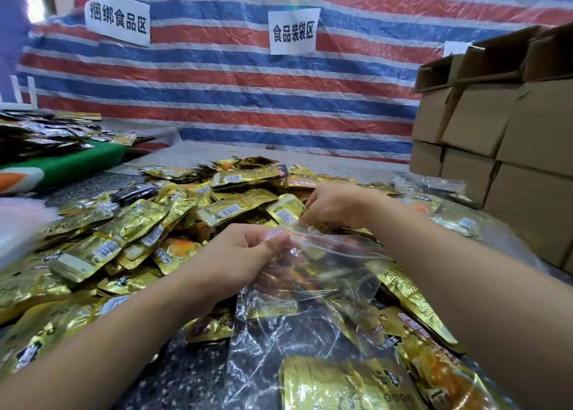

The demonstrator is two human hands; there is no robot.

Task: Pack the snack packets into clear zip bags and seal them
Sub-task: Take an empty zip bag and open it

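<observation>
While crinkly, clear zip bag [310, 301] pinched by both hands.

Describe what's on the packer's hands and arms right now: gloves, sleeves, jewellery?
Nothing is worn that shows. The left hand and right hand are bare, without gloves, rings or a watch. Both forearms are bare as far as the frame's lower edge; no sleeve, wristband or marking is visible.

A red, white and blue striped tarp [235, 99] hung across the whole back wall, two white paper signs [294, 31] with black characters taped to it. Brown cardboard boxes [502, 136] stood stacked on the right. The speckled tabletop [198, 375] lay evenly lit.
</observation>
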